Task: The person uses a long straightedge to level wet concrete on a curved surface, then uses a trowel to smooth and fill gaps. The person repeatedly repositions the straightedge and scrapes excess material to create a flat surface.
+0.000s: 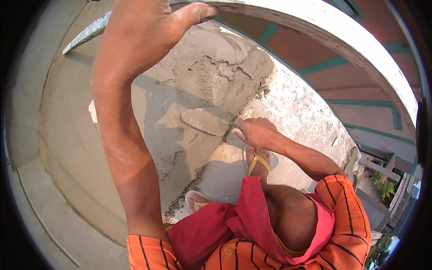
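Note:
My left hand [146, 33] reaches up to the top edge of the view and grips a long pale straightedge board [310, 22], thumb along its edge. The other fingers are cut off by the frame. On the board's left, a narrower end [87, 35] shows past my wrist. My right hand [258, 133] is closed around the handle of a trowel [204, 120]. The trowel's blade is coated in grey mortar and lies against or just over the wet mortar [216, 58]. Its handle is mostly hidden by my fingers.
Rough, cracked mortar lies beyond the trowel; a smooth plastered surface [72, 135] extends to the left. My sandalled feet [257, 162] stand near the mortar's edge on a pale, speckled ledge [297, 103]. A pink wall with green trim [369, 72] rises at right. A thin rod [42, 220] lies lower left.

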{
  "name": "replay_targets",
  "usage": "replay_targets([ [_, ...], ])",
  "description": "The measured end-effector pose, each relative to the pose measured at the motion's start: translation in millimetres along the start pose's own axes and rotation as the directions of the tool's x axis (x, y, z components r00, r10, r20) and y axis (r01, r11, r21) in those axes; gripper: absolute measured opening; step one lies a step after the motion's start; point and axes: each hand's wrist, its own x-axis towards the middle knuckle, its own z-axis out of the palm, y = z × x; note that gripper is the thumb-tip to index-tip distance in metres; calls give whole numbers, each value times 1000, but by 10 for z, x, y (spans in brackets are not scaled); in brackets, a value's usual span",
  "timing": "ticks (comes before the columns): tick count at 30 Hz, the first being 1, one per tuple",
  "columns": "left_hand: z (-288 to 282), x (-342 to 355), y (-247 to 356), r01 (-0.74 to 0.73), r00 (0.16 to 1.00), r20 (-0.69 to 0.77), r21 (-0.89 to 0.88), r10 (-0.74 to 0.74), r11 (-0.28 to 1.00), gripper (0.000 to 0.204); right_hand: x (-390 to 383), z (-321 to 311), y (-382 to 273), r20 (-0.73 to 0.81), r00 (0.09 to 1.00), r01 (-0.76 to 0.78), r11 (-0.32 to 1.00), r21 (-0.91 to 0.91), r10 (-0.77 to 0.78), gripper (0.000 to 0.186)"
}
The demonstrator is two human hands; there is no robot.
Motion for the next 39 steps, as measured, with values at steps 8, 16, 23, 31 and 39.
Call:
replay_targets([
  [8, 46, -66, 229, -138, 987, -41, 261, 154, 955, 38, 501, -30, 268, -216, 969, -133, 990, -55, 118, 34],
  [16, 126, -7, 182, 180, 982, 36, 107, -185, 978, 39, 911, -509, 1104, -381, 888, -235, 966, 108, 258, 39],
  [23, 103, -40, 284, 83, 996, -44, 140, -78, 987, 37, 210, -248, 955, -19, 956, -218, 755, 618, 292, 45],
  [31, 200, 4, 311, 19, 997, -75, 193, -5, 981, 40, 775, 458, 283, 5, 870, 81, -152, 985, 494, 29],
  [39, 139, 43, 302, -100, 994, -39, 133, 106, 986, 38, 1932, -298, 45, -171, 878, 64, 244, 968, 446, 44],
])
